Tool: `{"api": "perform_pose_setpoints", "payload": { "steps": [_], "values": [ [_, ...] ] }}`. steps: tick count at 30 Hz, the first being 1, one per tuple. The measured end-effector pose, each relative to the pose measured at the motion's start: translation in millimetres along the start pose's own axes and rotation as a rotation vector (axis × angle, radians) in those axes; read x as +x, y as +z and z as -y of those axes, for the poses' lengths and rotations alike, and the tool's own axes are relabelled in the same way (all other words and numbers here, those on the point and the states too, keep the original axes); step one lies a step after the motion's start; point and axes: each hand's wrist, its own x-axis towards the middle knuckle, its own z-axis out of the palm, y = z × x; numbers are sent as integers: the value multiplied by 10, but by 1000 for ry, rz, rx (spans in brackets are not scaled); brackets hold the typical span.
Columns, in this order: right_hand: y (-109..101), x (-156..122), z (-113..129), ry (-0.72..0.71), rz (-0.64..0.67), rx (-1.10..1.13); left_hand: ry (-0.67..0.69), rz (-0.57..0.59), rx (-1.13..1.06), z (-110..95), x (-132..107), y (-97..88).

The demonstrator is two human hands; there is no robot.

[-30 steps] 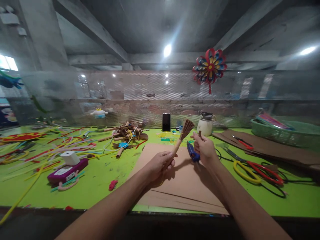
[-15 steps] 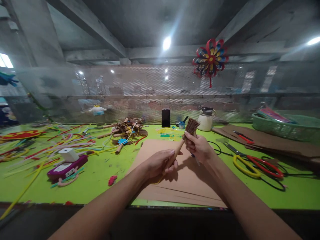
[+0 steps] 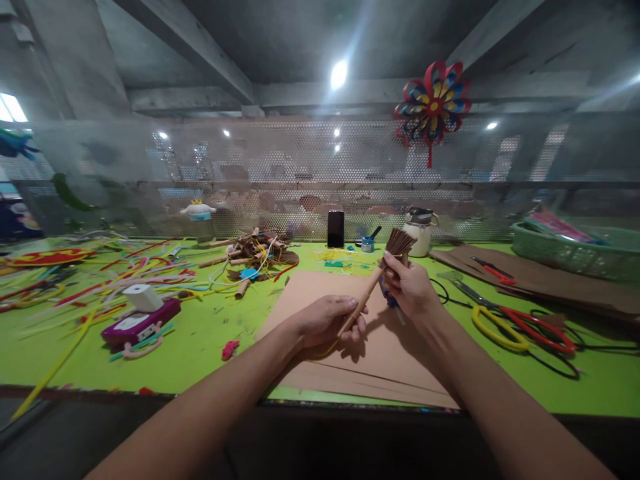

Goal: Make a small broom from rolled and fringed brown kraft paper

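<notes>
A small paper broom (image 3: pixel 370 285), with a rolled tan handle and a fringed dark brown head, is held slantwise between my two hands. My left hand (image 3: pixel 333 321) is closed around the lower handle, thumb on top. Up at the base of the fringe, my right hand (image 3: pixel 409 283) pinches the broom between thumb and fingers. A thin yellow strand trails beneath my left hand. Something dark blue shows under my right hand, mostly hidden. Below both hands lie stacked sheets of brown paper (image 3: pixel 300 290) on the green table.
Scissors (image 3: pixel 500 327) with yellow and red handles lie at right beside black cords. A pile of brown paper rolls (image 3: pixel 257 257) sits left of centre. A purple power strip (image 3: pixel 141 323) and scattered coloured strips lie left. Behind stand a phone (image 3: pixel 335 229), a jar (image 3: pixel 419 230) and a green basket (image 3: pixel 575 250).
The view has shifted slightly. The broom has tipped a little, its fringed head lower and farther right. Both hands keep their hold on it.
</notes>
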Motion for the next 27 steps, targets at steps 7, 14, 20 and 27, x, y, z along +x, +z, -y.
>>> {"api": "perform_pose_setpoints", "payload": {
  "steps": [7,14,20,27],
  "values": [
    [-25,16,26,-12,-7,8,21,-32,-18,-7,-4,11],
    [-26,5,34,-1,-26,-43,6,48,-10,-11,-1,-18],
    [-23,12,-14,-33,-21,-76,12,66,-15,-4,-8,8],
    [39,-29,-58,-7,22,-90,26,54,-6,14,-3,-4]
  ]
}}
